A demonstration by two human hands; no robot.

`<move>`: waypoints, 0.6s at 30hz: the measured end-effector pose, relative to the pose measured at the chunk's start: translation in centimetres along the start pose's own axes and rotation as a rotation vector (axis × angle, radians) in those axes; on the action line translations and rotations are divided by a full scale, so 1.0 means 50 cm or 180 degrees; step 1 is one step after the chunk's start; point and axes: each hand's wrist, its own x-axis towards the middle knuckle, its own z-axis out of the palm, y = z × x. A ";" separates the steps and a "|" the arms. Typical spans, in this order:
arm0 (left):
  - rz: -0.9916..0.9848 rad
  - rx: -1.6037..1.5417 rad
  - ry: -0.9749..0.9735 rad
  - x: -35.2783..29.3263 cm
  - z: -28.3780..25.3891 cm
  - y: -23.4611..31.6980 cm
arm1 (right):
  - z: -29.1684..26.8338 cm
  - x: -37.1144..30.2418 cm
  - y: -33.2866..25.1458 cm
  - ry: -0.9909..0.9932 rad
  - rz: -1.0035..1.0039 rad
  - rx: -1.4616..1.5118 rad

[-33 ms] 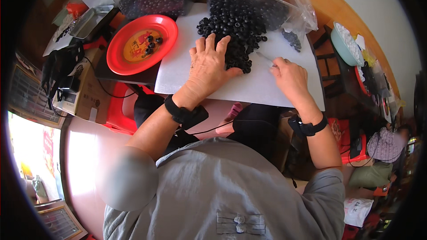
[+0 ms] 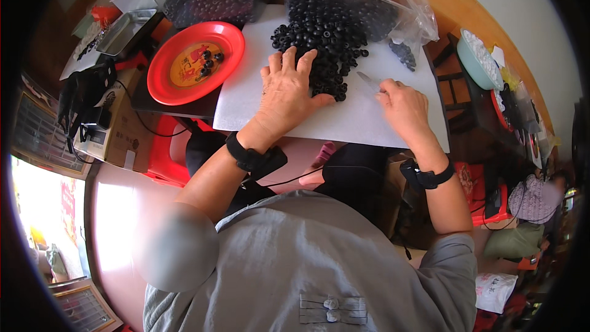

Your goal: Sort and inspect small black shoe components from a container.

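Small black rubber-like rings [image 2: 329, 34] lie heaped on a white board [image 2: 261, 37], spilling toward me from the bin behind. My left hand [image 2: 286, 92] rests with fingers spread at the heap's left edge; its thumb reaches along the near end. My right hand [image 2: 402, 107] is closed to the right of the heap, gripping a small knife [image 2: 365, 77]. The knife's short blade points up and left toward the rings, apart from them; its handle is hidden in my fingers. On a red plate [image 2: 163, 86] at the left sit several similar black rings [image 2: 210, 63].
Two clear plastic bins [image 2: 215, 3] of black rings stand along the far side. A clear bag [image 2: 421, 21] and a dark clump [image 2: 402, 55] lie at the right. A metal tray [image 2: 129, 31] is farther left; a pale green basin [image 2: 478, 58] stands on a side table at the right.
My right hand has shifted slightly to the right with the knife. My left hand stays on the heap's edge.
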 end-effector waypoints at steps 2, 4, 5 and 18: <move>0.0012 -0.0137 0.0042 -0.007 -0.011 0.000 | -0.041 -0.004 0.002 0.0165 0.0122 0.0190; 0.0178 -0.0257 0.0252 -0.021 -0.027 0.000 | -0.079 -0.008 0.007 0.0253 0.0034 0.0258; 0.0317 -0.0396 0.0500 -0.029 -0.034 -0.003 | -0.094 -0.010 0.009 0.0341 -0.0094 0.0298; 0.0964 0.0007 0.0043 -0.009 -0.036 0.004 | -0.048 -0.027 -0.013 0.0192 -0.0723 0.0542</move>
